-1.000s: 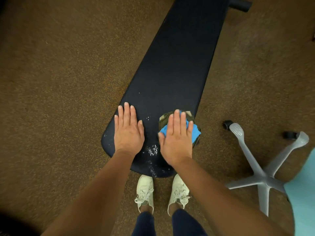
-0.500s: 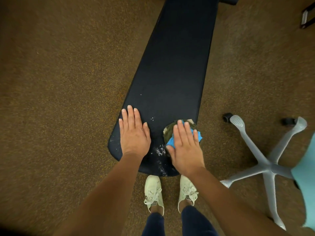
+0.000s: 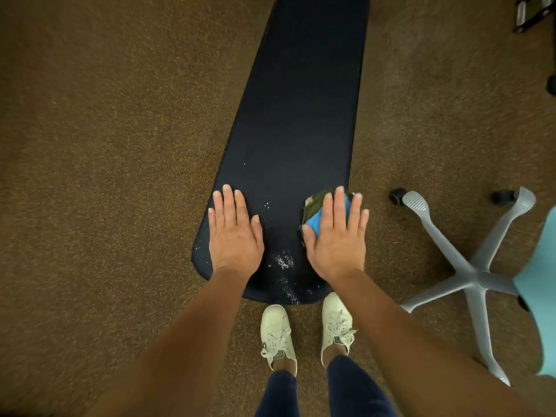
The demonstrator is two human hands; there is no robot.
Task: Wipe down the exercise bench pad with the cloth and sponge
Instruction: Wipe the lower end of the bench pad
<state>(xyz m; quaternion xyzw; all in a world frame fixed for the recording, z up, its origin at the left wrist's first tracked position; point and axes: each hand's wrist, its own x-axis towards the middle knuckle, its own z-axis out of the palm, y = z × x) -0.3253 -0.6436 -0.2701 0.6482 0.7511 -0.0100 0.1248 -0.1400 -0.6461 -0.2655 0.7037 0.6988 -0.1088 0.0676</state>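
- The bench pad (image 3: 301, 115) is seen lengthwise on a brown carpeted floor (image 3: 105, 145), with its rounded near end just in front of a pair of pale shoes (image 3: 276, 335)
- The left hand (image 3: 234, 236) is laid flat on the near left part of the pad, fingers straight and close together; nothing is held by it, and it is judged to be bracing the body
- The right hand (image 3: 335, 242) is pressed down flat, fingers straight and slightly spread, on a blue sponge (image 3: 314, 222) stacked on a camouflage-patterned cloth (image 3: 313, 201); no finger is seen curled round either
- This bundle is placed at the right edge of the pad near its near end, and the little finger is seen reaching past that edge
- White specks (image 3: 281, 260) of residue are scattered between the two hands and down toward the near rim
- The step in hand is judged to be a wiping pass over the near end; whether the far length has been wiped cannot be told
- For the next move, the bundle would need to be drawn leftward across the specks under even downward pressure, so that cloth and sponge are not separated
- The patch under the left hand can be reached only once that hand is lifted or shifted
- A grey chair base (image 3: 469, 275) is stood to the right, near the pad but apart from it
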